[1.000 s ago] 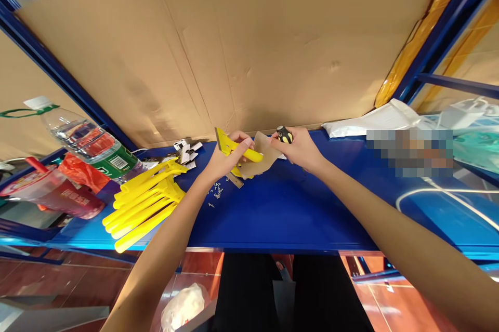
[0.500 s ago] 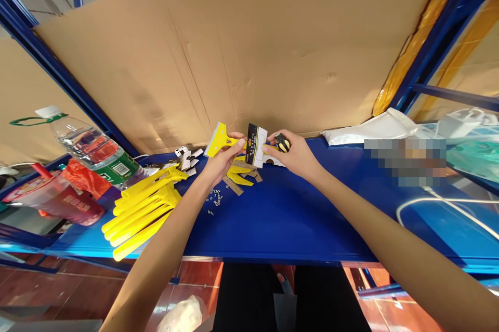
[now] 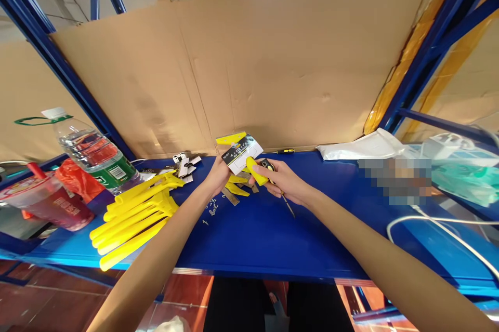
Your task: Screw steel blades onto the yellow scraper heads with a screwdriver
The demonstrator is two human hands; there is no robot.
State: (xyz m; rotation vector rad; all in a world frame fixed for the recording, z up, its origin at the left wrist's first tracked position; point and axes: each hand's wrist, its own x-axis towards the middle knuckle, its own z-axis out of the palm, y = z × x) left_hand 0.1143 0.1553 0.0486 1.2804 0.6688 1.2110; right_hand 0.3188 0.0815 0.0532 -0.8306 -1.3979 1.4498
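Note:
Close to the cardboard wall, my left hand (image 3: 218, 175) is closed around a yellow scraper (image 3: 231, 139) near its head. A black-and-white printed card (image 3: 242, 155) sits across the scraper and covers its middle. My right hand (image 3: 290, 181) grips the yellow handle end, while a black-and-yellow screwdriver (image 3: 287, 204) is tucked in the same hand, shaft pointing down toward me. Below the hands lie loose yellow head pieces (image 3: 237, 188) and brownish metal strips (image 3: 231, 198). Small screws (image 3: 211, 208) are scattered to their left.
Several yellow scraper handles (image 3: 132, 225) lie piled at left, with printed cards (image 3: 186, 167) behind them. Farther left stand a water bottle (image 3: 97, 150) and a red drink cup (image 3: 58, 204). Another screwdriver (image 3: 286, 151) lies by the wall. White packaging (image 3: 358, 146) and a cable (image 3: 440, 218) are at right.
The scraper has turned, its handle now tilting toward me. My right hand has moved down and left onto the handle end. The card has tilted with the scraper, and the screwdriver shaft shows.

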